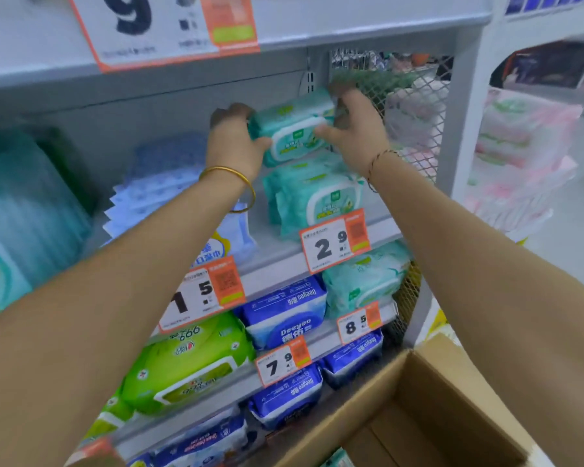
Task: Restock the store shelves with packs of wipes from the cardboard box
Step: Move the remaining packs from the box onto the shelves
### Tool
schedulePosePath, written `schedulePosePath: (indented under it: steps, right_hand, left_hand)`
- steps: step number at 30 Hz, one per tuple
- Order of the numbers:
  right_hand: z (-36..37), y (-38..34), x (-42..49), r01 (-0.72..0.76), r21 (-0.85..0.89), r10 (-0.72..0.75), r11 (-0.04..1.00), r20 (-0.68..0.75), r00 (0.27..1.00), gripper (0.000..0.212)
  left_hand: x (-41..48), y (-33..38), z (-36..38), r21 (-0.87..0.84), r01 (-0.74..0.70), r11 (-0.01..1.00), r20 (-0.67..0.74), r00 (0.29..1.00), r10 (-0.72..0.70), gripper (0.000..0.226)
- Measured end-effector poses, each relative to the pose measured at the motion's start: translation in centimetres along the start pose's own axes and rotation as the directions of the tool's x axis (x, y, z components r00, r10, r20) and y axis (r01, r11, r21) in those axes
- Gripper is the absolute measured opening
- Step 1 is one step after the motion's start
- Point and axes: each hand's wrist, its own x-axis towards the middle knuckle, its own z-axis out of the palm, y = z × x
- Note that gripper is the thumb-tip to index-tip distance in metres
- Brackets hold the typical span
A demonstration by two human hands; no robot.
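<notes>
Pack [294, 131] in left hand [234, 138], right hand [355, 129]

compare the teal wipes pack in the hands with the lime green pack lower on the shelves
Colour: the teal wipes pack has a white-rimmed lid, while the lime green wipes pack is green all over. Hold: the left hand and right hand grip the teal wipes pack at its ends, while the lime green wipes pack lies untouched. Place: teal is high by the mesh panel, green lower left. Both are soft packs, lid facing out.
</notes>
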Motion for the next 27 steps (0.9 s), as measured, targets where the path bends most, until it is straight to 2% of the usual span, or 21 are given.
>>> schedulePosePath:
  steps: [3, 6, 8, 13, 16, 18, 20, 22, 24, 25, 27]
  right_hand:
    - [0.6, 0.6, 0.9, -0.054, -0.175, 0.082, 0.983, 0.157, 0.984, 0.050]
    - [1.2, 0.9, 1.4, -0.117, -0.349, 0.231, 0.930, 0.306, 0.924, 0.027]
    - [1.5, 0.8, 1.6, -0.135, -0.407, 0.285, 0.904, 0.335, 0.898, 0.018]
    - [1.7, 0.3, 1.5, -0.111, -0.494, 0.297, 0.863, 0.318, 0.900, 0.027]
    - [0.5, -0.5, 0.1, -0.130, -0.496, 0.278, 0.859, 0.238, 0.931, 0.034]
    - [-1.0, -1.5, -2.5, -0.095, -0.476, 0.183, 0.874, 0.141, 0.973, 0.038]
    - [-2.3, -2.3, -6.8, 0.000, -0.443, 0.007, 0.896, 0.013, 1.000, 0.038]
    - [-2.9, -2.9, -12.7, 0.049, -0.343, -0.109, 0.938, -0.158, 0.981, 0.035]
    - [-1.9, -2.8, -19.0, 0.028, -0.203, -0.078, 0.979, -0.243, 0.967, 0.030]
    - [-0.8, -2.1, -21.8, -0.015, -0.155, -0.021, 0.988, -0.226, 0.974, 0.028]
    - [2.0, 0.2, -26.7, -0.156, -0.146, 0.146, 0.977, -0.079, 0.986, 0.025]
  left_hand:
    - [0.3, -0.2, 0.6, 0.049, 0.055, 0.997, 0.127, 0.990, -0.061, 0.045]
    - [0.0, -0.3, 1.0, 0.169, 0.005, 0.986, 0.272, 0.961, -0.051, 0.033]
    - [-0.1, 0.0, 1.0, 0.244, -0.058, 0.968, 0.350, 0.936, -0.032, 0.033]
    - [-0.2, 0.8, -0.5, 0.317, -0.147, 0.937, 0.451, 0.893, -0.013, 0.038]
    - [-1.7, 1.0, -1.9, 0.348, -0.200, 0.916, 0.394, 0.918, 0.050, 0.039]
    - [-4.2, 1.6, -3.0, 0.290, -0.235, 0.928, 0.262, 0.952, 0.159, 0.039]
    - [-8.4, 2.4, -4.1, 0.121, -0.309, 0.943, 0.080, 0.950, 0.301, 0.038]
    - [-14.5, 2.8, -4.6, -0.062, -0.335, 0.940, 0.033, 0.941, 0.338, 0.038]
    - [-20.8, 2.3, -3.7, -0.126, -0.321, 0.939, 0.186, 0.922, 0.341, 0.036]
    - [-23.5, 1.5, -2.7, -0.115, -0.307, 0.945, 0.310, 0.892, 0.328, 0.035]
    - [-27.5, -0.7, 0.0, -0.048, -0.299, 0.953, 0.563, 0.780, 0.273, 0.032]
